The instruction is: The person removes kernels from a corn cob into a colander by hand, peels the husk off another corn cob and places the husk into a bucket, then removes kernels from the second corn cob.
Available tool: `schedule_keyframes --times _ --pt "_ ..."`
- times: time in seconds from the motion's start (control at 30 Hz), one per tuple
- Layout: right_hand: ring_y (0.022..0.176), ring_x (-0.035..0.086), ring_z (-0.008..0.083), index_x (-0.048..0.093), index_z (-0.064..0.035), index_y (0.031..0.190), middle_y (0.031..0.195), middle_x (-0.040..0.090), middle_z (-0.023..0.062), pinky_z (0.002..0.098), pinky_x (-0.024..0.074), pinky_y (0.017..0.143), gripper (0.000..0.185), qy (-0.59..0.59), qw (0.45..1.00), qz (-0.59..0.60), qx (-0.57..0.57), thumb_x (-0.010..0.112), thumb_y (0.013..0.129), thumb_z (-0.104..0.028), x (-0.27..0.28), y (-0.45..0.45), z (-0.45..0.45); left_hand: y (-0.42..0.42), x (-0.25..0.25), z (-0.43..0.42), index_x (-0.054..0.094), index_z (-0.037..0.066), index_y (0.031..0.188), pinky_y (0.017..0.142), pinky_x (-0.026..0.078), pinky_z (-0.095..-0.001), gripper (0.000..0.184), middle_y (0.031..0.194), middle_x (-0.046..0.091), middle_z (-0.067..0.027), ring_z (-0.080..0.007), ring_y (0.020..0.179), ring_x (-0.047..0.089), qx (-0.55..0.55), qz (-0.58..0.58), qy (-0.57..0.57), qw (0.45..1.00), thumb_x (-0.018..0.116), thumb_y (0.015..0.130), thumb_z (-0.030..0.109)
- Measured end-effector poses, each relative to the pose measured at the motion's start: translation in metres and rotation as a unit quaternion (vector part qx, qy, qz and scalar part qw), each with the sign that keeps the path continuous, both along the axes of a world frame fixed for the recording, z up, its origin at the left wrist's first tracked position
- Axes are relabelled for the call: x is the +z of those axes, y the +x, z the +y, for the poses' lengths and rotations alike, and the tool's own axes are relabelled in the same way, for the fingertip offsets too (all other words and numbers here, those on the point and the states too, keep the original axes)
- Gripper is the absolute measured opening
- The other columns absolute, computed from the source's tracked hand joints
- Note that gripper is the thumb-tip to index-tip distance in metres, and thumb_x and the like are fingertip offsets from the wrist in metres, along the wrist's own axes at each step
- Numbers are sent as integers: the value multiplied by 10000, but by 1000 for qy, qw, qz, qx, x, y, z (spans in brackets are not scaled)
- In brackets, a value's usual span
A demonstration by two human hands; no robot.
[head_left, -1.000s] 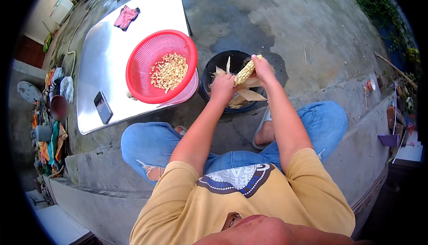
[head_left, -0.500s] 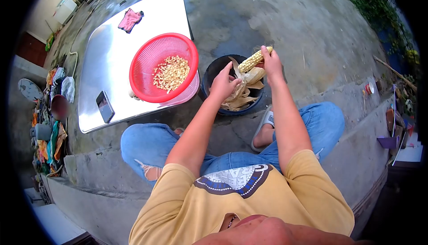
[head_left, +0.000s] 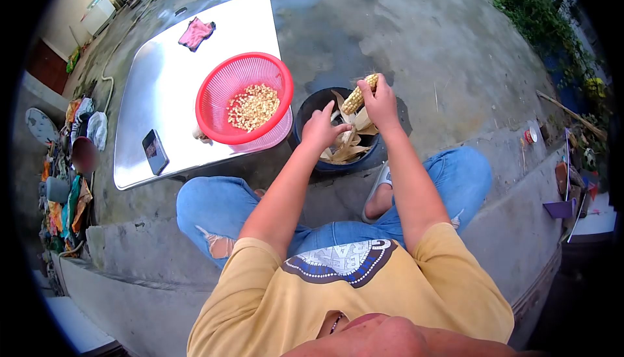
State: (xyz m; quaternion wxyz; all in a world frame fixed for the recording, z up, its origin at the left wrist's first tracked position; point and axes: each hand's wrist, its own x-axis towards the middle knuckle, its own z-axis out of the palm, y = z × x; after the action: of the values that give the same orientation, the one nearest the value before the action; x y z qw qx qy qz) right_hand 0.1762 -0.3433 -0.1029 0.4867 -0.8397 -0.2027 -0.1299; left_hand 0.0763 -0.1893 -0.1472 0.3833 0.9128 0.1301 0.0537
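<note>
My right hand (head_left: 380, 102) is wrapped round a husked corn cob (head_left: 359, 95), held tilted over a dark bucket (head_left: 341, 165). To its left, my left hand (head_left: 321, 128) has its fingers apart over the bucket's left part, with nothing gripped. Pale dry husks (head_left: 351, 149) lie in the bucket below both hands. A red mesh basket (head_left: 211, 90) with loose corn kernels (head_left: 253, 107) inside stands left of the hands, at the right edge of the metal table (head_left: 153, 71).
A phone (head_left: 155, 152) and a pink cloth (head_left: 196, 34) lie on the table. Bundled cloths and containers (head_left: 65, 188) are at the far left. At the right are a purple container (head_left: 560, 209), a stick (head_left: 572, 115) and green plants (head_left: 536, 22).
My left hand has let go of the husks and opened. The husks have dropped into the bucket. The cob stays in my right hand, moved slightly left since the middle frame.
</note>
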Motion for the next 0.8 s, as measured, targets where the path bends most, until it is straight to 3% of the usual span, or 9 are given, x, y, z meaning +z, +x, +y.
schedule_keyframes --times 0.07,0.23,0.27,0.37,0.47,0.53,0.57,0.7,0.8 --pt "873 675 433 570 15 1002 899 690 245 483 511 738 417 -34 998 42 28 666 955 -388 -9 -1 -1 -6 0 -3 624 95 1336 911 505 -434 602 1215 650 -183 -305 1182 623 23 -78 72 994 795 843 395" --pt "994 689 361 594 8 1249 1077 706 219 384 524 892 491 187 957 205 81 668 956 -380 -66 11 21 8 3 6 645 37 1134 845 524 -481 455 1051 683 -215 -388 1010 672 12 60 -29 998 774 856 374" --pt "1188 609 372 584 -18 1326 1279 639 225 397 462 1048 499 153 964 207 62 659 954 -342 -71 17 20 8 -5 13 640 43 1119 851 522 -492 448 1082 672 -211 -389 1039 662 37 85 -12 996 766 864 389" --pt "1356 474 385 557 -43 1380 1452 513 236 444 375 1148 516 -199 977 13 -72 654 943 -299 -101 13 9 9 -32 30 630 31 1086 845 515 -499 440 1050 685 -212 -391 1030 666 82 95 -7 992 756 874 396" --pt "1475 310 432 459 -70 1494 1573 365 255 473 297 1207 672 -389 916 98 1 691 927 -346 -169 -2 5 15 -35 32 633 20 1106 867 514 -476 426 1062 701 -215 -382 1042 672 68 78 -78 992 752 879 360" --pt "1407 447 382 580 -30 1394 1467 528 231 440 320 1192 648 -421 761 358 340 570 982 -531 -267 12 7 16 -47 28 631 28 1189 847 524 -422 439 1028 717 -168 -306 961 690 65 29 -128 989 735 901 343" --pt "1346 522 362 652 -86 1336 1423 594 160 446 373 1153 593 -444 736 351 370 519 1000 -556 -234 -6 5 16 -52 27 629 32 1230 837 528 -395 450 1010 725 -145 -267 921 698 63 3 -152 986 726 912 334" --pt "1069 682 292 711 -213 1280 1139 716 149 446 519 932 376 -445 830 290 170 578 1000 -426 -199 -4 23 15 -37 23 543 49 1353 941 497 -367 480 1169 690 -159 -221 1079 654 67 -37 -206 976 694 943 245" --pt "810 689 188 757 -175 1191 834 723 117 381 565 743 255 -305 882 327 146 636 980 -251 -151 30 13 18 -35 20 536 56 1345 940 504 -403 449 1224 635 -178 -320 1093 643 51 -103 -115 987 668 934 179"
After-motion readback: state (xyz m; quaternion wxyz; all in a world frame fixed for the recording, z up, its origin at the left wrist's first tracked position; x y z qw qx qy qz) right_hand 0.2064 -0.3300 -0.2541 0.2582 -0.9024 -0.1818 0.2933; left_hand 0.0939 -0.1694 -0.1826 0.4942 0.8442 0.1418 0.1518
